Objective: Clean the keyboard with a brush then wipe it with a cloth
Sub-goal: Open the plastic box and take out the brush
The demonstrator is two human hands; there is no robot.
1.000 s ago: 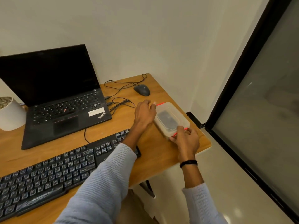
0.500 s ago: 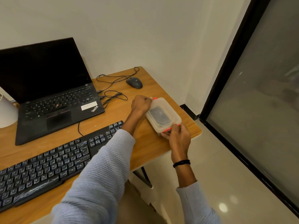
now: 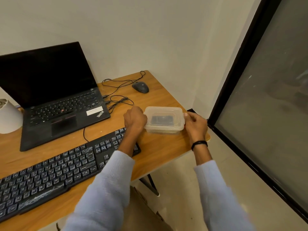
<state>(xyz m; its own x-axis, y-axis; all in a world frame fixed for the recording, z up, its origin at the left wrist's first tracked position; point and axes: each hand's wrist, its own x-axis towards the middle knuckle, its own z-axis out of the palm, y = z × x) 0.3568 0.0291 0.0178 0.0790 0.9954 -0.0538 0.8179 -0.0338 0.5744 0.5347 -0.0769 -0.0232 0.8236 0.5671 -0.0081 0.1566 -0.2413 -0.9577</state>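
Keyboard (image 3: pixel 58 172) flat on the desk (image 3: pixel 158 147), long axis running from near left to far right. Left hand (image 3: pixel 135 119) and right hand (image 3: pixel 195 125) grip opposite ends of a lidded plastic container (image 3: pixel 164 120) just beyond the keyboard's right end.

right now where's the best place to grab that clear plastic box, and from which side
By its two short ends, one hand from each side, where the left hand and right hand grip the clear plastic box. It lies flat on the desk, lid on, long side across, so those narrow ends face the hands.
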